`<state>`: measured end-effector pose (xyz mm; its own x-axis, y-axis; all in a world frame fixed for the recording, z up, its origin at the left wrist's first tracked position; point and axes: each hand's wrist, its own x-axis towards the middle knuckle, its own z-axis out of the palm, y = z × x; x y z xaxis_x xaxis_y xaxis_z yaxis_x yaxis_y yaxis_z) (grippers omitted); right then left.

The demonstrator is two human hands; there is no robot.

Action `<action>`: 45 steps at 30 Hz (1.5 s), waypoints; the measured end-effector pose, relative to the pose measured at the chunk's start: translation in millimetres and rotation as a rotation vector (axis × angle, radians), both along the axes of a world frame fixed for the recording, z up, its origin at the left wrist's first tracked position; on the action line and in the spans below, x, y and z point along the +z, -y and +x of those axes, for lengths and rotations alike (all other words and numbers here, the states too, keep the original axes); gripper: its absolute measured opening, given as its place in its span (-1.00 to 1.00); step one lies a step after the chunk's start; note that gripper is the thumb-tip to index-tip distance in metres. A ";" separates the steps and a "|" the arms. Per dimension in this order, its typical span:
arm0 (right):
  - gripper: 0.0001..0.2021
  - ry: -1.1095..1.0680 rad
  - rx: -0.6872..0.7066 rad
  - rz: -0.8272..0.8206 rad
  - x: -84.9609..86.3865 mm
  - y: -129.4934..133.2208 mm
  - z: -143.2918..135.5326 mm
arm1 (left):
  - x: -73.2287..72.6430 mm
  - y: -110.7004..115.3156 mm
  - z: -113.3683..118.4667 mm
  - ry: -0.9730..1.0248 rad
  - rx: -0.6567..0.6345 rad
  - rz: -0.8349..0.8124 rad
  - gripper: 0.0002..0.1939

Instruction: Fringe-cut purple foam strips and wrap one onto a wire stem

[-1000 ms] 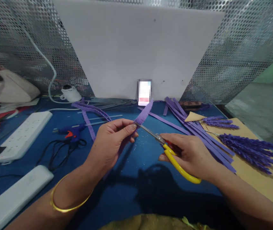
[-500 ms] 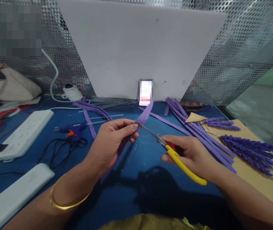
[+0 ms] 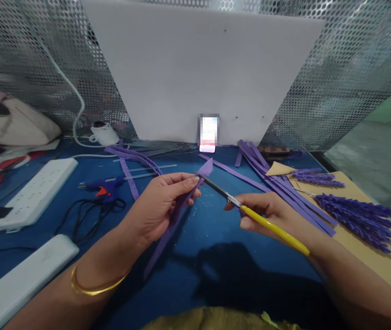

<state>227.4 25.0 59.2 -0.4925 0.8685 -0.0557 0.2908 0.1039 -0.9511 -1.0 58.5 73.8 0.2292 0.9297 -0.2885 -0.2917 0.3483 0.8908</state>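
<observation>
My left hand (image 3: 163, 204) pinches a long purple paper strip (image 3: 181, 201) between thumb and fingers, a little above the blue table (image 3: 195, 247). The strip's short upper end (image 3: 205, 168) sticks up past my fingertips and its lower part hangs down toward me. My right hand (image 3: 271, 215) grips yellow-handled scissors (image 3: 250, 213). Their blade tips touch the strip right at my left fingertips. A gold bangle (image 3: 95, 282) circles my left wrist.
Loose purple strips (image 3: 285, 192) fan out on the right beside finished purple flower spikes (image 3: 360, 215) on brown paper (image 3: 388, 266). On the left lie a blue glue gun (image 3: 101, 187), two white power strips (image 3: 30, 192) and more strips (image 3: 130, 160). A white board (image 3: 202, 73) stands behind.
The strip's free upper end is much shorter now than before. My right hand turned the scissors so the yellow handle runs lower and flatter; my left hand stayed nearly in place.
</observation>
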 end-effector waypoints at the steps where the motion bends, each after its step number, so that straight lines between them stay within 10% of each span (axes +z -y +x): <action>1: -0.64 0.026 -0.014 0.027 -1.6 -0.4 0.5 | 0.2 0.2 0.7 0.005 0.004 -0.003 -0.80; 45: -0.62 0.425 -0.125 0.539 -6.8 6.3 0.0 | -7.4 3.6 -2.2 -0.180 0.129 0.267 -0.85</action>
<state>227.4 18.7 52.4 -0.4186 0.8777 0.2334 0.6669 0.4715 -0.5770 -3.3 54.8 66.4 0.0721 0.9958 -0.0563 -0.1482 0.0665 0.9867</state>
